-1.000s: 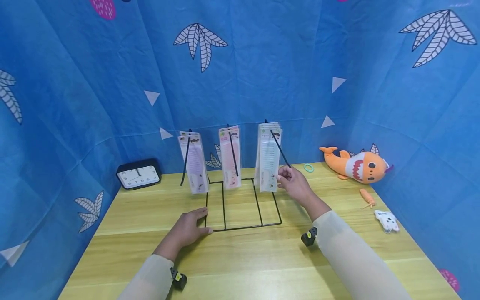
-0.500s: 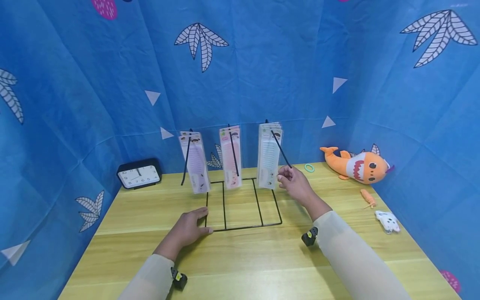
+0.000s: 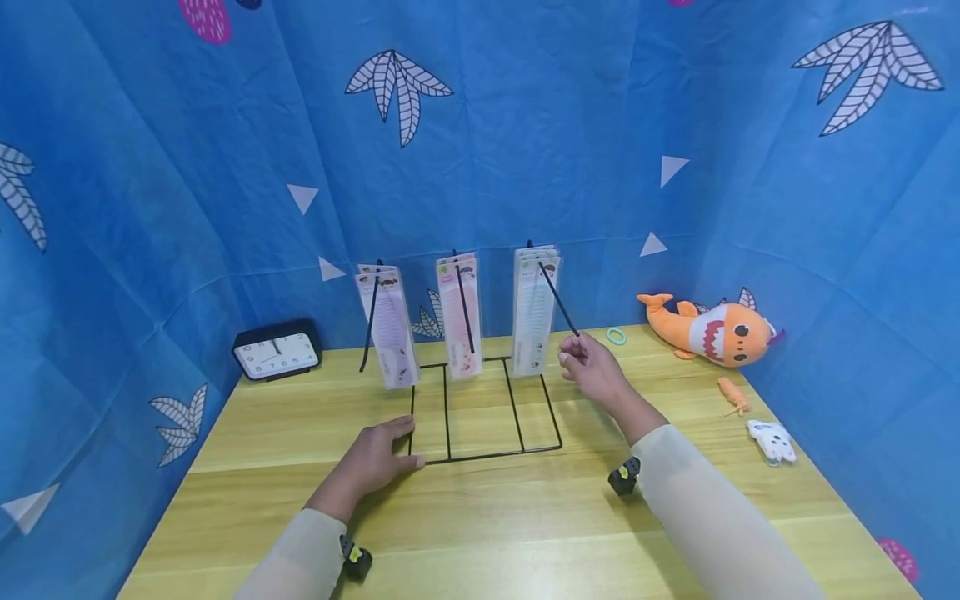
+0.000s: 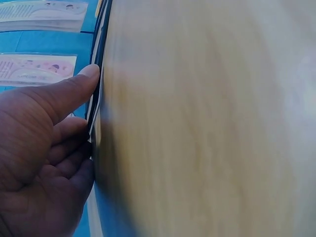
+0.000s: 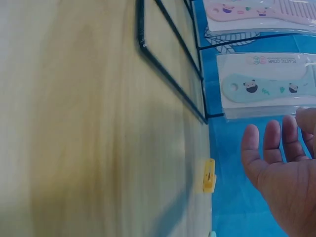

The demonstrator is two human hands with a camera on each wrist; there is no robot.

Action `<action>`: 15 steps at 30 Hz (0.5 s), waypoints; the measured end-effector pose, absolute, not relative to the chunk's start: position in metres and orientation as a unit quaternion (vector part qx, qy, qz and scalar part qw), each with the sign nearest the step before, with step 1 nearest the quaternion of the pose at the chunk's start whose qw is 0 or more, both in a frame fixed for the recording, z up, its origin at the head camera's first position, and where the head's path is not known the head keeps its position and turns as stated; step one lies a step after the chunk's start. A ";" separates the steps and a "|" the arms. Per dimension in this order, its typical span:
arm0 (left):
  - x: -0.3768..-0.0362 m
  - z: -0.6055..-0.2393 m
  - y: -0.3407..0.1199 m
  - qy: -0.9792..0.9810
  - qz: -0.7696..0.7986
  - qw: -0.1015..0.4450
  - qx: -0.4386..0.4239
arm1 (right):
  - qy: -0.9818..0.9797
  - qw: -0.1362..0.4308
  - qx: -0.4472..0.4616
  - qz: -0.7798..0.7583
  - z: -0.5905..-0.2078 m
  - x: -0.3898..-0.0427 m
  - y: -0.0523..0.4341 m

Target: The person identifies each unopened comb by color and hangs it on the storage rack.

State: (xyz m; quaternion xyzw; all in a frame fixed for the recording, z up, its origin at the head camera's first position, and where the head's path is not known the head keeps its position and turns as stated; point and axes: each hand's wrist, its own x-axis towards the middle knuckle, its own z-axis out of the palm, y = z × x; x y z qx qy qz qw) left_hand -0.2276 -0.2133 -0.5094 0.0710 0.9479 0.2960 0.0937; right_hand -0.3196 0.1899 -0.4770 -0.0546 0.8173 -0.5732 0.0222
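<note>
A black wire rack (image 3: 480, 454) stands on the wooden table (image 3: 487, 525) with three slanted hooks. Packaged combs hang on each: a purple pack (image 3: 390, 329), a pink pack (image 3: 459, 321) and a mint pack (image 3: 532, 321). My left hand (image 3: 375, 462) lies flat on the table, its fingers against the front left corner of the rack's base; the left wrist view shows the thumb (image 4: 74, 91) lying along the wire (image 4: 101, 59). My right hand (image 3: 588, 371) hovers just under the tip of the right hook (image 3: 558, 302), fingers loose and holding nothing. In the right wrist view its palm (image 5: 281, 173) is open below the mint pack (image 5: 269, 86).
A black clock (image 3: 276, 352) leans at the back left. At the right lie an orange shark plush (image 3: 712, 329), a green ring (image 3: 617, 336), a small orange toy (image 3: 733, 394) and a small white toy (image 3: 772, 440). Blue cloth walls close in three sides.
My right hand has let go of the mint pack and drawn slightly right. The pack has swung back to hang straight on its hook. The left hand has stayed put.
</note>
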 end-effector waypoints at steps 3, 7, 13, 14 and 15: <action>-0.229 -0.510 -0.214 0.949 0.293 0.094 0.069 | 0.827 0.015 -0.055 -0.560 -0.479 -0.317 0.193; -0.231 -0.509 -0.214 0.950 0.291 0.094 0.067 | 0.859 -0.004 -0.058 -0.509 -0.480 -0.312 0.200; -0.232 -0.507 -0.214 0.952 0.282 0.096 0.071 | 0.903 -0.031 -0.065 -0.424 -0.478 -0.302 0.211; -0.232 -0.506 -0.214 0.953 0.279 0.096 0.073 | 0.906 -0.032 -0.068 -0.416 -0.478 -0.300 0.213; -0.232 -0.506 -0.214 0.953 0.277 0.096 0.076 | 0.910 -0.035 -0.073 -0.406 -0.478 -0.299 0.215</action>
